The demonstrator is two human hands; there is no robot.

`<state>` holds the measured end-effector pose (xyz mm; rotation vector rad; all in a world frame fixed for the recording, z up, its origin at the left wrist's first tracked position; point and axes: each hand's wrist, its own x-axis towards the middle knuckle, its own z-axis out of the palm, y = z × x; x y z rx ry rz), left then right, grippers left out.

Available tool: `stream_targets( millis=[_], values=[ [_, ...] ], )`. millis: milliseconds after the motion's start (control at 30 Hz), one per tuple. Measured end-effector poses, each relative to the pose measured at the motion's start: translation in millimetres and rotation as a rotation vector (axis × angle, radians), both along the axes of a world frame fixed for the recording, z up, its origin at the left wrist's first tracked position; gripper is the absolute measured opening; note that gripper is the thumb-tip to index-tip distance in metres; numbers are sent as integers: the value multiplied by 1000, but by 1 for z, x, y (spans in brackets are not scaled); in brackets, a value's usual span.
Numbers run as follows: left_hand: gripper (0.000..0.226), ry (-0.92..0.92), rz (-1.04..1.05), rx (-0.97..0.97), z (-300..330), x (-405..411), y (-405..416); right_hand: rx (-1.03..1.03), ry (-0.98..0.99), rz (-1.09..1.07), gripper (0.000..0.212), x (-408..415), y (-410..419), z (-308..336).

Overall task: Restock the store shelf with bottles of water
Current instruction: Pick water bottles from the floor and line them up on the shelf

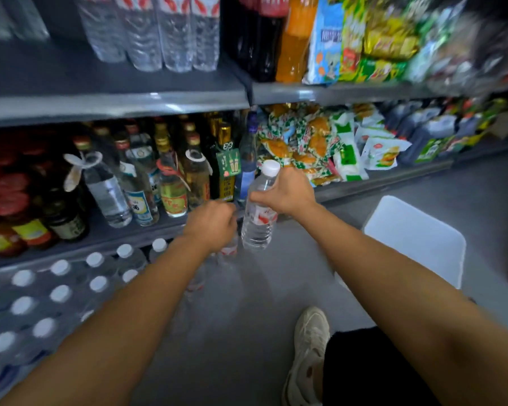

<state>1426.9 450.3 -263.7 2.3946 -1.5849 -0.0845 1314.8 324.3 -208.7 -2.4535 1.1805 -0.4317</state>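
Observation:
My right hand (pixel 288 191) grips a clear water bottle (pixel 258 218) with a white cap and a red-and-white label, holding it upright in front of the middle shelf (pixel 115 238). My left hand (pixel 211 224) is curled around the top of another water bottle (pixel 228 252), which is blurred and mostly hidden under the hand. Several more water bottles (pixel 147 33) with the same label stand on the upper shelf (pixel 100 104) at the top. A shrink-wrapped pack of white-capped water bottles (pixel 59 294) lies at the lower left.
The middle shelf holds glass liquor and sauce bottles (pixel 147 177) on the left and snack packets (pixel 311 142) on the right. Soda bottles (pixel 276 39) stand on the upper shelf. A white stool (pixel 417 238) stands on the grey floor at right, with my shoe (pixel 308 356) below it.

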Motion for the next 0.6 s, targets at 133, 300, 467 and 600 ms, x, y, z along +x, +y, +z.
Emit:
stream_targets(
  millis=[133,300,467,600],
  values=[
    [20,-113,25,-148,71,16,21,-124,-92,76,41,18,21,71],
    [22,-233,118,-235,147,46,50,-158,-212,175,41,47,49,145],
    [25,-317,219,-289,204,79,80,-162,-293,226,46,88,71,203],
    [21,-362,277,-321,233,110,97,-229,-355,237,56,129,87,240]
  ],
)
